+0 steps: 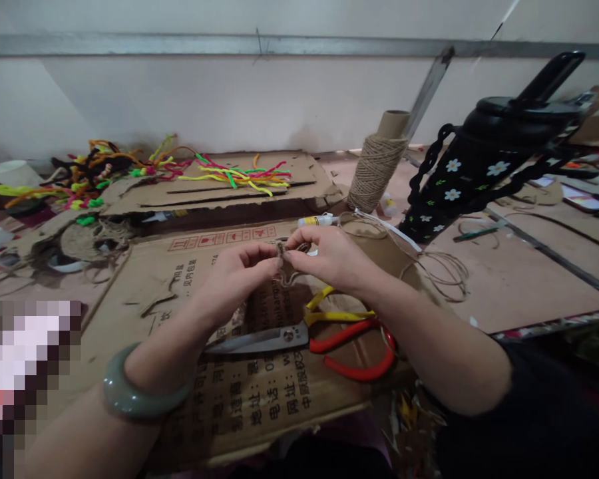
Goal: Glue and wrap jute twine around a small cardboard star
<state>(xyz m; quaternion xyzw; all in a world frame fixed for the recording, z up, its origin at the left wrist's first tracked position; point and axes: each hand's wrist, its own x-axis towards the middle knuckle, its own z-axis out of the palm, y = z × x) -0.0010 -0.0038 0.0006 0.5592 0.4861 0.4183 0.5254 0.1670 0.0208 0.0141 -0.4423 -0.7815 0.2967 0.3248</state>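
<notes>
Both hands meet over the flattened cardboard box (214,372), pinching a small piece of jute twine (281,251) between them: the left hand (234,276) closes thumb and forefinger on one side of it, the right hand (329,256) closes on the other, so the little knot or loop is kept taut and lifted clear of the box, where the fingers can work it. A loose strand hangs from the twine down toward the cardboard. Just below the hands, lying on the box, are scissors (304,336) with red and yellow handles, blades pointing left, near to hand. Beyond the box, to the right of the hands, stands the twine spool (377,169), likely the source of the strand, with a small glue tube (317,220) at the box's far edge. Past the box to the left lies a heap of coloured pipe cleaners (229,174). A green bangle (140,392) sits on the left wrist.
</notes>
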